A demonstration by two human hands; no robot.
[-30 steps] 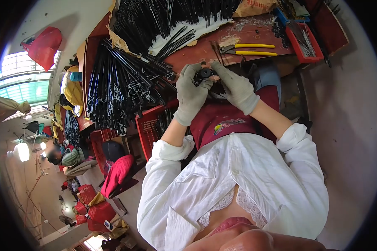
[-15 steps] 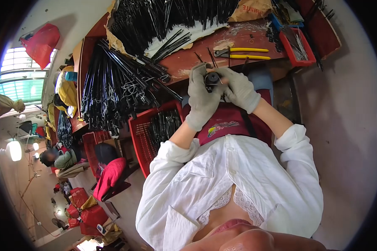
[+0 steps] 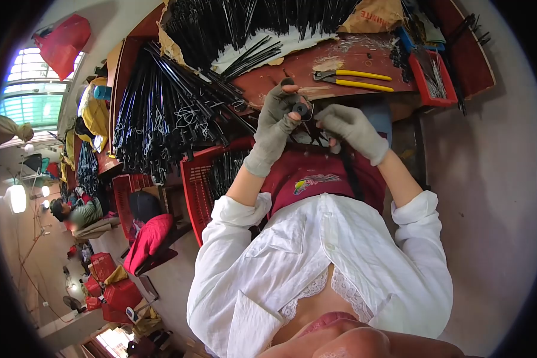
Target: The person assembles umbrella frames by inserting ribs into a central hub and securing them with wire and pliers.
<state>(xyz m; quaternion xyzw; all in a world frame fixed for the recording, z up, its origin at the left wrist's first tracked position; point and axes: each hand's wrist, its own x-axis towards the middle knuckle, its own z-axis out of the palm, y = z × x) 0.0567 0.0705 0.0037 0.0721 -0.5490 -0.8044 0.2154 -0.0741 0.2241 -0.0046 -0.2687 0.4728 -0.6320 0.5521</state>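
Note:
My left hand [image 3: 272, 122], in a grey work glove with bare fingertips, is closed around a round black hub [image 3: 302, 110] with a hole in its middle. The hub looks like part of an umbrella frame, and thin dark rods hang below it. Just right of it, my gloved right hand [image 3: 353, 132] has its fingers curled together; what they pinch is hidden. A thin, shiny wire end shows between the hands. Yellow-handled pliers [image 3: 364, 80] lie on the red workbench [image 3: 268, 89] beyond the hands.
Black rods [image 3: 161, 113] in a large bundle with white cords lie at left, more at the back. A red crate [image 3: 200, 185] stands below them. At right, a small red tray [image 3: 420, 77] holds thin metal pieces. Another person [image 3: 80, 215] sits far left.
My hands have moved apart, the right one drawing back from the hub. The left fingers have shifted and the hub shows more openly. The whole view has shifted slightly.

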